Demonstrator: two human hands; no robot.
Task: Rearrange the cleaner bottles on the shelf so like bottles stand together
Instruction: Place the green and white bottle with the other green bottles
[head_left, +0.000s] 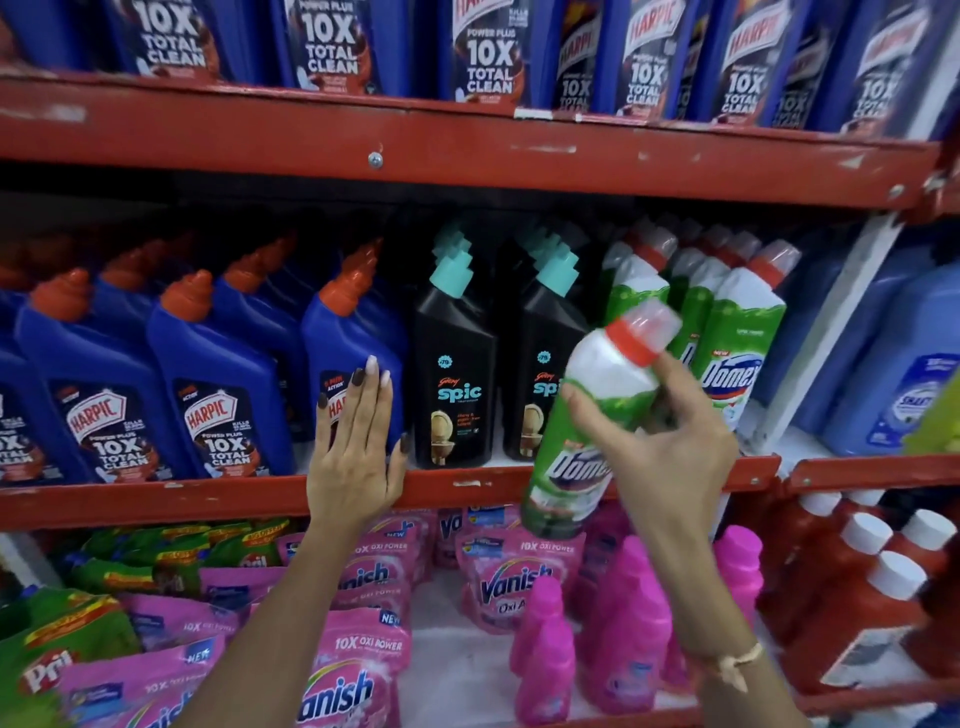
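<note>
The right hand (670, 447) is wrapped around a green Domex bottle (587, 436), holding it tilted in the air in front of the red middle shelf (467, 486). The left hand (358, 457) is open and flat, fingers resting on a blue Harpic bottle (348, 353) at the shelf's front. Black Spic bottles (454, 374) stand between the Harpic row and more Domex bottles (737, 353). Pink Vanish pouches (358, 670) fill the shelf below. The back rows are dark and blurry.

Red shelf (467, 150), paint chipped. Blue Harpic bottles (218, 374) with orange-red caps at nine o'clock. Black Spic bottles (454, 364), teal caps. Green-and-white Domex bottle (587, 415), red collar, clear cap. Pink Vanish pouches (358, 670) at six.
</note>
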